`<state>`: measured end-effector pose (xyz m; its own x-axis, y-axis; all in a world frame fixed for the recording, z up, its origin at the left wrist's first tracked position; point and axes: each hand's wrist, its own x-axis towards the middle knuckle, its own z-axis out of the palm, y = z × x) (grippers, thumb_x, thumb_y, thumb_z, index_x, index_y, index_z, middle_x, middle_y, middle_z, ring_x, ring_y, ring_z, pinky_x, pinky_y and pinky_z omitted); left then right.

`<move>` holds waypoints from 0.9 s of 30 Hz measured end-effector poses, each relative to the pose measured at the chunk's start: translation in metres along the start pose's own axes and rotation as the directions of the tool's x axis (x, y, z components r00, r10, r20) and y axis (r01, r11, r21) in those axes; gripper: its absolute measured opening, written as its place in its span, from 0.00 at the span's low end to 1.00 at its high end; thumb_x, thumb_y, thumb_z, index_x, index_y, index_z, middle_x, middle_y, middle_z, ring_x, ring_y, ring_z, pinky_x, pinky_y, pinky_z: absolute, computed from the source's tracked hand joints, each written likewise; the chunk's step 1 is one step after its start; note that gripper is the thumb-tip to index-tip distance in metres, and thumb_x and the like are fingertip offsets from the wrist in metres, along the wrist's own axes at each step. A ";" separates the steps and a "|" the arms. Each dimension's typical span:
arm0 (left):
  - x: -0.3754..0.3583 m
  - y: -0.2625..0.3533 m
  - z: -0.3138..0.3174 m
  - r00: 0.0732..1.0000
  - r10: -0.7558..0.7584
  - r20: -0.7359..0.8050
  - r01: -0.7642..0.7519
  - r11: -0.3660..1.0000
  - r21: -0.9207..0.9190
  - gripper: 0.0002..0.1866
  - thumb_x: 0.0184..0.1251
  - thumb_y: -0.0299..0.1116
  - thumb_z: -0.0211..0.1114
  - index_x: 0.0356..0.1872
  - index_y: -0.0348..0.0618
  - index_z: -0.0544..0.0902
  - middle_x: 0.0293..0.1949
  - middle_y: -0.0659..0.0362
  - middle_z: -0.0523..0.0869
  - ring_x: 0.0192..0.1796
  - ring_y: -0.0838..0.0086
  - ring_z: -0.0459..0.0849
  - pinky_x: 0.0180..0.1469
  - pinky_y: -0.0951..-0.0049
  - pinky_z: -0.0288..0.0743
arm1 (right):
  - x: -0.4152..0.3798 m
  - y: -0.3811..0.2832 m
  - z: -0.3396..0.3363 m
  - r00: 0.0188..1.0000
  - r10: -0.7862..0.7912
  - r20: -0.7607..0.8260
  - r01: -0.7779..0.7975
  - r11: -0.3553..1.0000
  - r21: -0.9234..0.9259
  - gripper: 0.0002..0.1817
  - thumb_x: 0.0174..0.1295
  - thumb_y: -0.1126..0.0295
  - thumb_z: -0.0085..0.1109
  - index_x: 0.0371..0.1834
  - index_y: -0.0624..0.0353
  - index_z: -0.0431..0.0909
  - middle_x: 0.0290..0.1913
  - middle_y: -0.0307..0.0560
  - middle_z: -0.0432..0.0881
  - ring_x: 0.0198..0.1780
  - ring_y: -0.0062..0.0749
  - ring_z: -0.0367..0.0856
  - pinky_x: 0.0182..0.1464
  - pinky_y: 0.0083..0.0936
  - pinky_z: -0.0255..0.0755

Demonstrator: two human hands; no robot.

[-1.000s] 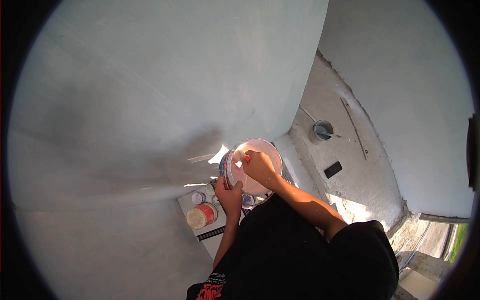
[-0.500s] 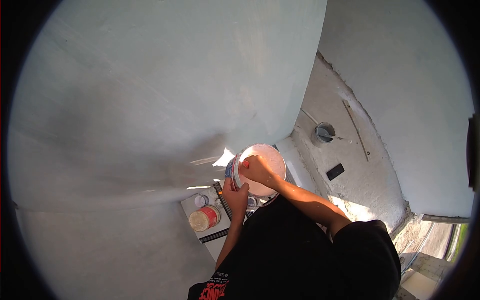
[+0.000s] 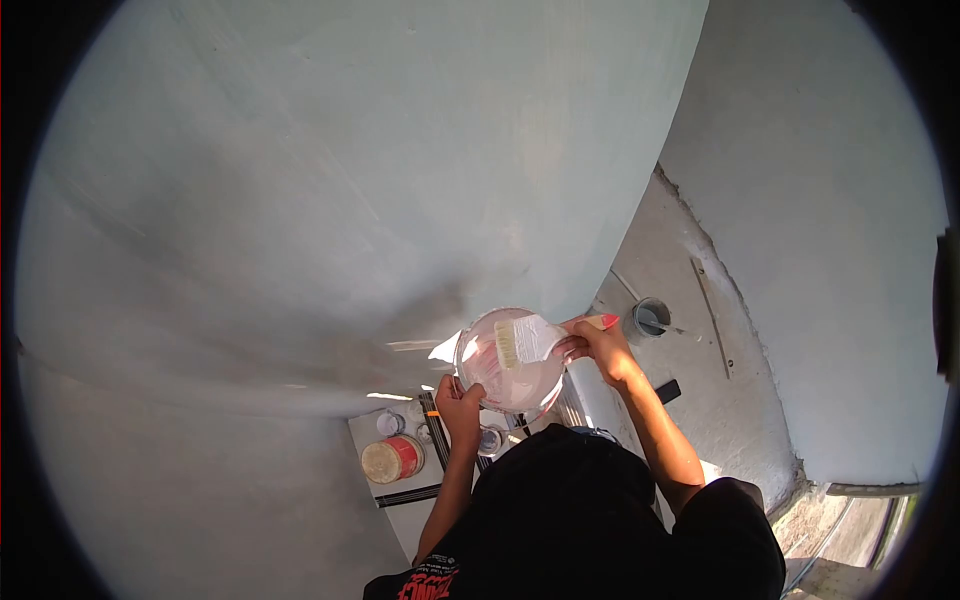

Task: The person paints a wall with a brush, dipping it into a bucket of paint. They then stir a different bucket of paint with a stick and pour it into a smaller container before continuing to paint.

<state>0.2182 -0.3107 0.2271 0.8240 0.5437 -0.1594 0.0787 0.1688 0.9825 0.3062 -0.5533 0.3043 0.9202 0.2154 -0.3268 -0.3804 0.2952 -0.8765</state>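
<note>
My left hand (image 3: 462, 412) grips the near left rim of a round paint bucket (image 3: 530, 392), its thumb over the edge. Whitish-pink residue coats the inside of the bucket. In my right hand (image 3: 603, 352) is a wide paintbrush (image 3: 528, 340) with pale bristles, a white-smeared ferrule and a wooden handle with a red end. The brush lies across the bucket opening in this view, bristles pointing left. The fingers of my right hand are wrapped round the handle near the bucket's right side.
Below, a light platform (image 3: 408, 515) with black stripes carries a red and cream tub (image 3: 393, 459), a small white pot (image 3: 390, 424) and a small can (image 3: 490, 440). On the floor lie a grey bucket (image 3: 641, 325), a dark phone (image 3: 668, 391) and a long strip (image 3: 712, 320). A pale wall (image 3: 330, 180) stands ahead.
My right hand has come out of the bucket and moved right, bringing the paintbrush into sight. The bucket has tilted, with my left hand still on its rim.
</note>
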 end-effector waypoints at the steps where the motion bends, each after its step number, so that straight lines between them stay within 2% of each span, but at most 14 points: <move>1: 0.002 0.001 0.000 1.000 -0.002 0.003 0.002 1.000 -0.022 0.17 0.43 0.19 0.65 0.21 0.46 0.63 0.22 0.71 0.61 0.25 0.86 0.57 0.27 0.79 0.52 | 0.000 -0.002 -0.003 1.000 -0.010 0.002 0.010 1.000 -0.011 0.12 0.68 0.71 0.55 0.39 0.73 0.83 0.33 0.54 0.87 0.33 0.36 0.89 0.34 0.25 0.83; 3: 0.003 0.007 0.005 1.000 0.019 0.010 -0.018 0.997 -0.073 0.17 0.42 0.18 0.65 0.21 0.47 0.63 0.22 0.71 0.61 0.25 0.86 0.57 0.27 0.79 0.52 | 0.000 0.001 -0.008 1.000 -0.030 0.004 0.030 0.999 -0.023 0.12 0.68 0.71 0.55 0.39 0.73 0.83 0.32 0.54 0.87 0.33 0.36 0.89 0.35 0.26 0.83; 7: 0.002 0.011 0.009 1.000 0.007 0.013 -0.006 0.998 -0.067 0.17 0.43 0.18 0.65 0.22 0.46 0.64 0.22 0.71 0.62 0.24 0.86 0.59 0.26 0.79 0.53 | -0.011 0.005 -0.007 0.969 -0.243 0.044 0.245 0.923 -0.297 0.10 0.66 0.73 0.59 0.39 0.72 0.84 0.32 0.52 0.88 0.33 0.31 0.89 0.37 0.25 0.83; 8: 0.002 0.012 0.009 1.000 -0.002 0.017 0.003 0.997 -0.071 0.17 0.43 0.18 0.65 0.22 0.46 0.64 0.21 0.70 0.63 0.24 0.86 0.59 0.25 0.79 0.53 | -0.012 0.004 -0.005 0.975 -0.210 0.068 0.221 0.937 -0.271 0.10 0.65 0.73 0.61 0.39 0.71 0.84 0.31 0.50 0.88 0.33 0.28 0.88 0.38 0.23 0.83; 12: -0.002 0.019 0.015 0.999 -0.024 0.032 0.024 1.000 -0.011 0.15 0.44 0.18 0.64 0.23 0.47 0.65 0.21 0.70 0.65 0.21 0.85 0.61 0.23 0.78 0.55 | -0.009 0.008 -0.001 0.966 -0.255 0.049 0.255 0.895 -0.366 0.11 0.65 0.72 0.62 0.41 0.72 0.85 0.32 0.50 0.88 0.32 0.28 0.88 0.37 0.23 0.82; 18: -0.005 0.024 0.017 0.998 -0.062 0.032 0.062 0.998 -0.022 0.14 0.45 0.19 0.64 0.24 0.47 0.66 0.20 0.68 0.67 0.20 0.84 0.64 0.22 0.79 0.59 | -0.011 0.003 0.003 0.964 -0.256 0.069 0.257 0.838 -0.482 0.12 0.62 0.70 0.63 0.40 0.69 0.86 0.30 0.49 0.89 0.31 0.26 0.88 0.37 0.23 0.81; 21: -0.004 0.020 0.019 0.999 -0.044 0.018 0.045 0.998 -0.049 0.16 0.43 0.19 0.66 0.23 0.45 0.65 0.20 0.69 0.67 0.20 0.85 0.62 0.21 0.79 0.55 | -0.010 0.002 0.004 0.963 -0.254 0.085 0.257 0.786 -0.562 0.12 0.62 0.70 0.63 0.40 0.70 0.86 0.30 0.48 0.89 0.31 0.26 0.88 0.37 0.22 0.81; 23: -0.004 0.022 0.022 0.999 -0.053 0.007 0.053 0.997 -0.047 0.15 0.44 0.19 0.66 0.23 0.45 0.66 0.20 0.69 0.67 0.20 0.85 0.63 0.22 0.79 0.55 | -0.009 0.000 0.003 0.962 -0.252 0.105 0.264 0.766 -0.587 0.11 0.65 0.72 0.63 0.42 0.73 0.85 0.32 0.49 0.89 0.32 0.25 0.88 0.38 0.21 0.81; 27: -0.007 0.020 0.021 0.999 -0.048 0.005 0.048 0.997 -0.060 0.15 0.44 0.19 0.66 0.23 0.45 0.67 0.21 0.68 0.68 0.21 0.85 0.63 0.22 0.79 0.55 | -0.008 0.003 0.002 0.944 -0.303 0.134 0.319 0.725 -0.610 0.11 0.62 0.71 0.63 0.40 0.70 0.86 0.30 0.49 0.89 0.31 0.27 0.88 0.38 0.23 0.81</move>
<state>0.2255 -0.3280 0.2501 0.8219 0.5312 -0.2057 0.0843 0.2438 0.9662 0.2980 -0.5522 0.3052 0.9711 0.2387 0.0043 0.0744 -0.2852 -0.9556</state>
